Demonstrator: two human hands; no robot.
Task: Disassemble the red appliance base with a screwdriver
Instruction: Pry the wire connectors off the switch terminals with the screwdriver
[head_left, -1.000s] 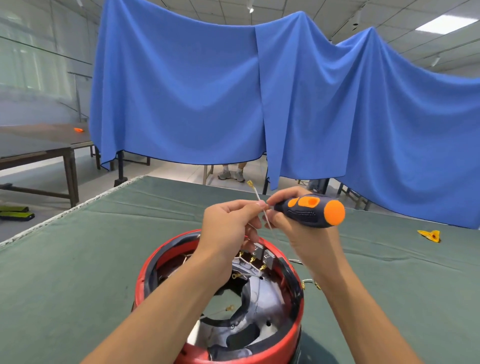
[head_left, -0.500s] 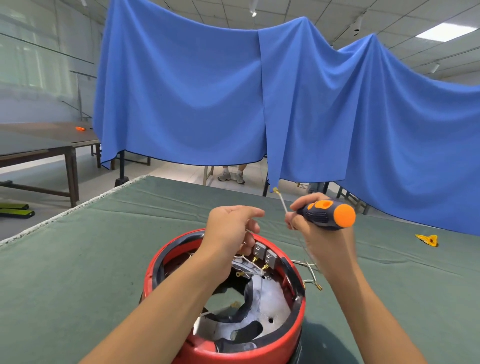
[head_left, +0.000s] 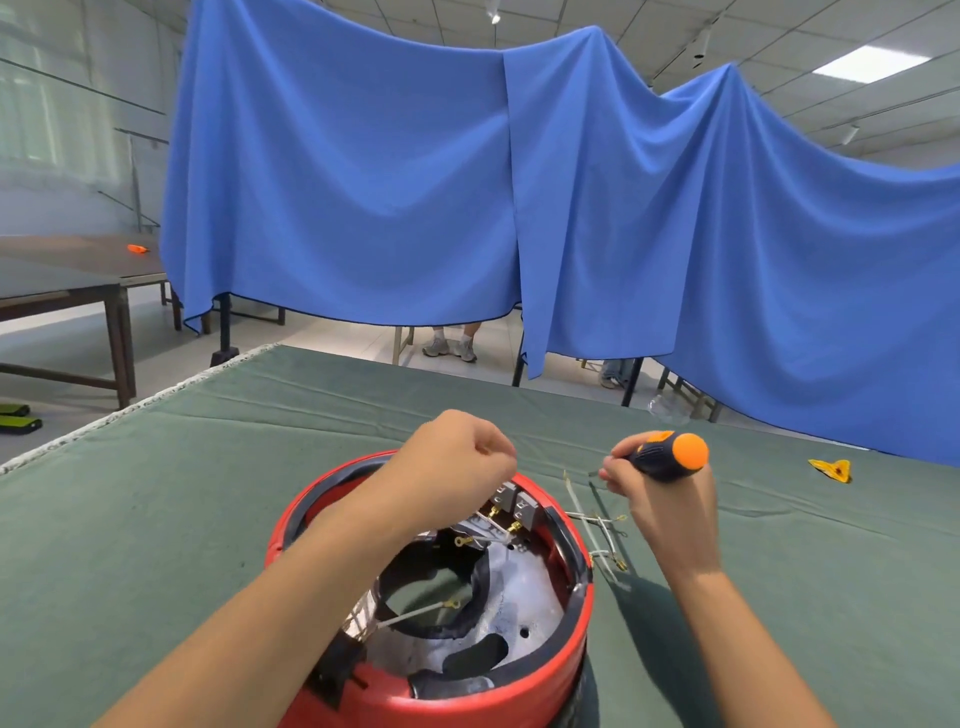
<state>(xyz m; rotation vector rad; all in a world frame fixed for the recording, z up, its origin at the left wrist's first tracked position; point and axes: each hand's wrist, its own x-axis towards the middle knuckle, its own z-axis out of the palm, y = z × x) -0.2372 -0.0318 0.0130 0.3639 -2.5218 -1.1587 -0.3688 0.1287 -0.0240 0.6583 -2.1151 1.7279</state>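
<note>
I can't make out what my left hand, curled over the far rim of the base on the table, pinches (if anything). My right hand grips the screwdriver, shaft hidden, now lower and further right, over the wires.

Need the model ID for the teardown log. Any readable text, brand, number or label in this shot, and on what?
None legible.
red appliance base: no label or brand shows on its rim or inside.
screwdriver in the right hand: no marking readable on the handle.
Yellow scrap on the table: dark spots, too small to read.
</note>
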